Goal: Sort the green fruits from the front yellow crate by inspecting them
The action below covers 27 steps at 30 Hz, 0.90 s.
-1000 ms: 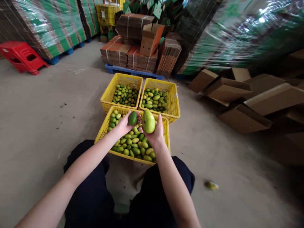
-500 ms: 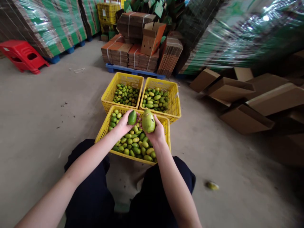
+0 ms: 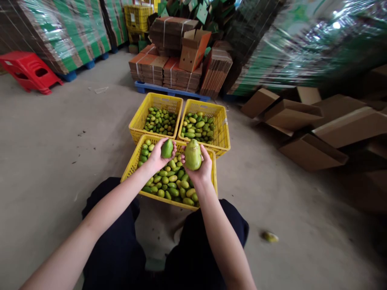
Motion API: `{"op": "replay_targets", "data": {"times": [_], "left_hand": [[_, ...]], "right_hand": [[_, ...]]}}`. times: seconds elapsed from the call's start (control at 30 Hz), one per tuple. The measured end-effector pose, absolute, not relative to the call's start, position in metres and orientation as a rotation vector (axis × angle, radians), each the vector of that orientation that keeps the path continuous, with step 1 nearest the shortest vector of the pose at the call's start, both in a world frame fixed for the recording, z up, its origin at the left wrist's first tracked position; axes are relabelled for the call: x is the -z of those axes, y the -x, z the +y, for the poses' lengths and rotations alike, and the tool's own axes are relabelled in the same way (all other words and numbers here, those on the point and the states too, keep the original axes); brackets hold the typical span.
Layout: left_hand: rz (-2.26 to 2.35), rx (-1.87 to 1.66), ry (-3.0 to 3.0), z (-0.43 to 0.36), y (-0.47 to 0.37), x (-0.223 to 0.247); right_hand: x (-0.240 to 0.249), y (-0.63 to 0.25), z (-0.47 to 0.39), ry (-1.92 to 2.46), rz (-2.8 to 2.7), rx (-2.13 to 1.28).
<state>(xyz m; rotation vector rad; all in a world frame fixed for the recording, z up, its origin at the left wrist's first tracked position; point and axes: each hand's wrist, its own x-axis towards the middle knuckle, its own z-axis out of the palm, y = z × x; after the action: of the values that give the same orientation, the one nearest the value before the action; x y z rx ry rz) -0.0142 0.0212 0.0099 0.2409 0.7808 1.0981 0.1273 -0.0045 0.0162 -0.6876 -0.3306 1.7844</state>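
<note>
My left hand (image 3: 160,156) is closed around a small dark green fruit (image 3: 167,149), smooth and shaped like an avocado. In my right hand (image 3: 202,167) lies a larger yellow-green fruit (image 3: 192,155), pear-shaped with a narrower top end, and the fingers wrap its sides. Both hands are held side by side, a short gap apart, over the front yellow crate (image 3: 169,202). That crate holds many oval green and yellowish fruits (image 3: 172,185). Behind my hands and forearms, part of its contents is hidden.
Two more yellow crates, back left (image 3: 136,117) and back right (image 3: 223,125), hold similar fruits. A single fruit (image 3: 269,236) lies on the floor at right. Flattened cartons (image 3: 181,76) sit on a blue pallet, open boxes (image 3: 314,151) lie right, and a red stool (image 3: 30,70) stands left.
My right hand has shifted slightly right and turned the larger fruit, so its dark mark no longer shows. The small fruit has moved slightly left, and the gap between the hands is wider.
</note>
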Motion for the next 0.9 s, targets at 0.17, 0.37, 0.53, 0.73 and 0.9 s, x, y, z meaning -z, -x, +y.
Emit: {"op": "replay_targets", "data": {"times": [0.17, 0.37, 0.53, 0.73, 0.9], "left_hand": [[0.726, -1.135, -0.835, 0.014, 0.017, -0.009], [0.513, -1.076, -1.087, 0.010, 0.031, -0.013], [0.511, -0.977, -1.153, 0.009, 0.035, -0.015], [0.507, -1.008, -1.003, 0.009, 0.029, -0.014], [0.602, -1.068, -0.336, 0.013, 0.023, -0.016]], "right_hand": [[-0.015, -0.133, -0.006, 0.577, -0.587, -1.713], [-0.015, -0.149, -0.008, 0.495, -1.065, -1.691], [-0.012, -0.149, -0.009, 0.465, -1.130, -1.735], [-0.012, -0.139, -0.006, 0.466, -1.003, -1.787], [-0.012, -0.127, 0.001, 0.652, -0.391, -1.851]]}}
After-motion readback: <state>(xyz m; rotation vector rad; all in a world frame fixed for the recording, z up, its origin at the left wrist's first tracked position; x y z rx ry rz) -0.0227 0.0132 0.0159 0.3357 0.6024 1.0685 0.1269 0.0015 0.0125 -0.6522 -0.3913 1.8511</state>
